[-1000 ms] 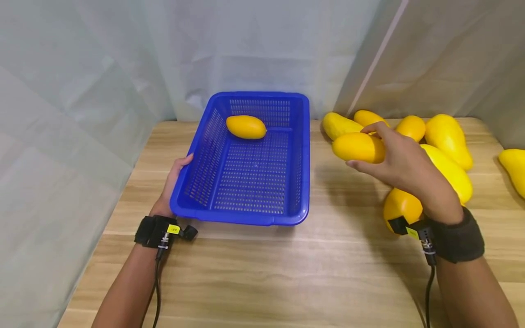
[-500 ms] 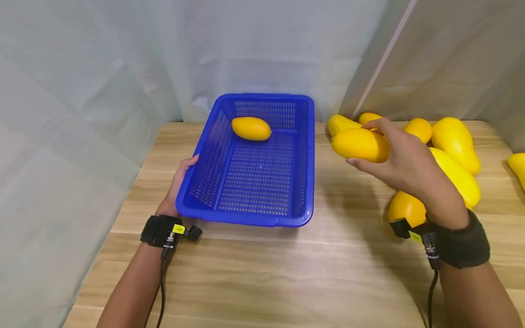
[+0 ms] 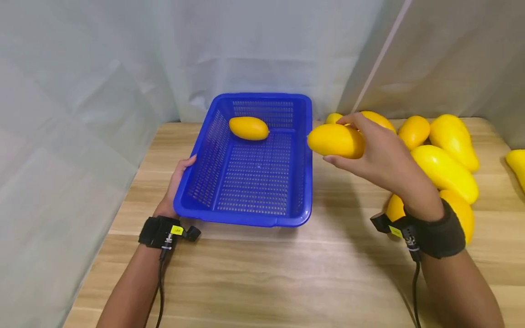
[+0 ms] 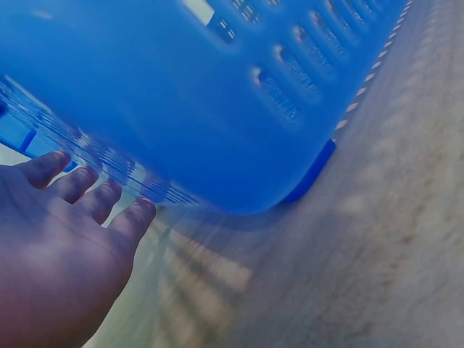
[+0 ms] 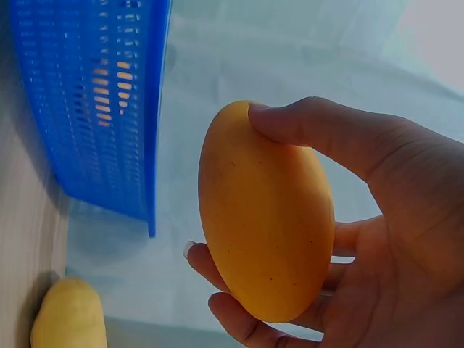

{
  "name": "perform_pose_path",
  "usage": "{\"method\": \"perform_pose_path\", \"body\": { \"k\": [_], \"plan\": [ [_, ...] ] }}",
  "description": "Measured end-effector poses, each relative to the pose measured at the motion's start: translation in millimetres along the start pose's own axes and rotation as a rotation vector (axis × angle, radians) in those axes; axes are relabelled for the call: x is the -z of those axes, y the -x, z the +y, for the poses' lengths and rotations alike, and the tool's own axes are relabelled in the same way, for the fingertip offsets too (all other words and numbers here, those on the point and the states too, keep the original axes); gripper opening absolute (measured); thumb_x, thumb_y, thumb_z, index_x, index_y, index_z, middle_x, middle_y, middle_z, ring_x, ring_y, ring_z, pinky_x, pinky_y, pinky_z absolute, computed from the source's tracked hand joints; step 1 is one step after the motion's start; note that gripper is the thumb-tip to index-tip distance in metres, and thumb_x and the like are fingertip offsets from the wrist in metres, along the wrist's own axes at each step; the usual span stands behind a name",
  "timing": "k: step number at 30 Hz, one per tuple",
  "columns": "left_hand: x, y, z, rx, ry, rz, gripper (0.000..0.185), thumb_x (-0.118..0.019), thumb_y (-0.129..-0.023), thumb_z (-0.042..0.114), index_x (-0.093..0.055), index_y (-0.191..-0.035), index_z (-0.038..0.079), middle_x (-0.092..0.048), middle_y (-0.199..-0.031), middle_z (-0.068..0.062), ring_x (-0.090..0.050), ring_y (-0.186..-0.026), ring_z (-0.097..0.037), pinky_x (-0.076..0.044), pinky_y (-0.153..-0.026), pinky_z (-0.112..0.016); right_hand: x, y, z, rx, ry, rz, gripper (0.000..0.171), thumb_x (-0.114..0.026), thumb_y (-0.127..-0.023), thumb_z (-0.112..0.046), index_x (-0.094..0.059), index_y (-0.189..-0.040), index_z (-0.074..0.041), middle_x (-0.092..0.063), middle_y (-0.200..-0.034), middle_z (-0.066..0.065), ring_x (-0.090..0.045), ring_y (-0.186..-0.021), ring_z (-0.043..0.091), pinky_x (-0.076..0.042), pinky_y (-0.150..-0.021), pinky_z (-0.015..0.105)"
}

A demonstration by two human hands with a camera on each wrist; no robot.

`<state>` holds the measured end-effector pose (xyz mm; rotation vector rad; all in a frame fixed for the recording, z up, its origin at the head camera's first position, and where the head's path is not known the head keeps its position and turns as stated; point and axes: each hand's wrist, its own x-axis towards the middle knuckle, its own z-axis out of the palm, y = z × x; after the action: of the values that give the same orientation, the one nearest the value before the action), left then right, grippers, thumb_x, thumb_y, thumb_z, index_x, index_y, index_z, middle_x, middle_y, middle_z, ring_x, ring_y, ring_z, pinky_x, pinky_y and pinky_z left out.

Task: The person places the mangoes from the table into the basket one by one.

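A blue plastic basket (image 3: 304,182) stands on the wooden table, with one yellow mango (image 3: 249,128) lying inside toward its far left. My left hand (image 3: 174,184) holds the basket's left side, thumb at the rim; in the left wrist view, its fingertips (image 4: 138,215) touch the outer wall. Just right of the basket's right rim, my right hand (image 3: 381,152) grips another mango (image 3: 336,140) above the table. Thumb and fingers lie on opposite sides of that fruit in the right wrist view.
Several yellow mangoes, including a large one (image 3: 445,171), lie grouped on the right of the table (image 3: 262,273). Another mango (image 3: 517,164) lies at the far right edge. A pale curtain (image 3: 262,54) hangs behind. A cable (image 3: 415,291) trails from each wrist.
My right hand has moved left with its mango, from over the group to beside the basket's right rim. The left hand still holds the basket, and the mango inside has stayed put.
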<state>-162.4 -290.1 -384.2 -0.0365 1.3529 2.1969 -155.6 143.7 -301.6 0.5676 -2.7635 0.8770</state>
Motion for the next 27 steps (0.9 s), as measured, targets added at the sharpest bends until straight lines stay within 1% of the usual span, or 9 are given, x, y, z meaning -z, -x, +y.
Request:
{"method": "perform_pose_path", "body": {
  "k": [3,5,7,13,18,20,24,27],
  "plan": [
    [2.0,3.2,-1.4,-0.013,0.023,0.002,0.062,-0.032,-0.107,0.049,-0.015,-0.163,0.027,-0.052,-0.138,-0.005,-0.056,-0.110,-0.019,-0.051,-0.085,-0.034,-5,-6,-5,0.026,0.008,-0.017,0.071,-0.080,-0.084,-0.047,-0.051,-0.137,-0.010,-0.064,-0.120,0.010,-0.055,-0.092,0.026,-0.043,-0.075,0.041],
    [2.5,4.8,-2.3,-0.021,0.019,0.001,0.062,-0.032,-0.107,0.049,-0.014,-0.163,0.027,-0.051,-0.139,-0.005,-0.056,-0.111,-0.019,-0.051,-0.086,-0.035,-9,-8,-7,0.036,0.003,-0.031,0.071,-0.080,-0.084,-0.047,-0.051,-0.138,-0.011,-0.064,-0.121,0.009,-0.056,-0.091,0.025,-0.044,-0.075,0.041],
    [2.8,5.2,-3.2,-0.029,0.001,-0.007,0.062,-0.031,-0.108,0.049,-0.014,-0.163,0.028,-0.048,-0.142,-0.006,-0.054,-0.113,-0.020,-0.050,-0.087,-0.035,-12,-9,-9,0.046,-0.005,-0.041,0.071,-0.081,-0.084,-0.046,-0.052,-0.138,-0.011,-0.065,-0.121,0.007,-0.056,-0.091,0.024,-0.044,-0.074,0.040],
    [1.1,2.2,-3.8,-0.034,-0.045,-0.005,0.060,-0.031,-0.107,0.051,-0.017,-0.163,0.031,-0.043,-0.147,-0.007,-0.050,-0.115,-0.020,-0.047,-0.088,-0.035,-17,-8,-8,0.066,-0.023,-0.048,0.066,-0.081,-0.084,-0.045,-0.052,-0.135,-0.015,-0.064,-0.114,0.003,-0.055,-0.088,0.022,-0.044,-0.072,0.039],
    [0.0,-1.3,-1.8,-0.026,-0.011,-0.016,0.061,-0.033,-0.108,0.049,-0.017,-0.163,0.029,-0.048,-0.140,-0.006,-0.052,-0.110,-0.020,-0.048,-0.085,-0.034,-21,-10,-7,0.068,-0.035,-0.046,0.066,-0.082,-0.083,-0.046,-0.052,-0.133,-0.015,-0.063,-0.111,0.002,-0.054,-0.087,0.022,-0.044,-0.072,0.038],
    [-0.1,-2.0,-1.7,-0.026,0.027,-0.036,0.061,-0.033,-0.108,0.048,-0.016,-0.163,0.027,-0.054,-0.133,-0.005,-0.055,-0.106,-0.019,-0.049,-0.083,-0.033,-24,-10,-8,0.070,-0.039,-0.046,0.066,-0.082,-0.083,-0.046,-0.052,-0.134,-0.015,-0.063,-0.112,0.002,-0.054,-0.088,0.022,-0.044,-0.072,0.038],
    [0.7,-2.6,-2.1,-0.029,0.045,-0.055,0.061,-0.032,-0.109,0.046,-0.013,-0.163,0.025,-0.058,-0.127,-0.003,-0.057,-0.105,-0.019,-0.051,-0.082,-0.033,-29,-12,-9,0.066,-0.040,-0.054,0.070,-0.082,-0.083,-0.047,-0.051,-0.136,-0.013,-0.062,-0.113,0.003,-0.055,-0.088,0.022,-0.045,-0.073,0.037],
    [0.7,-3.0,-1.2,-0.027,0.020,-0.046,0.061,-0.031,-0.108,0.047,-0.014,-0.163,0.027,-0.054,-0.133,-0.004,-0.055,-0.108,-0.019,-0.050,-0.084,-0.034,-31,-14,-10,0.062,-0.032,-0.053,0.071,-0.082,-0.083,-0.047,-0.051,-0.136,-0.012,-0.062,-0.114,0.004,-0.055,-0.087,0.022,-0.045,-0.073,0.037]
  ]
}}
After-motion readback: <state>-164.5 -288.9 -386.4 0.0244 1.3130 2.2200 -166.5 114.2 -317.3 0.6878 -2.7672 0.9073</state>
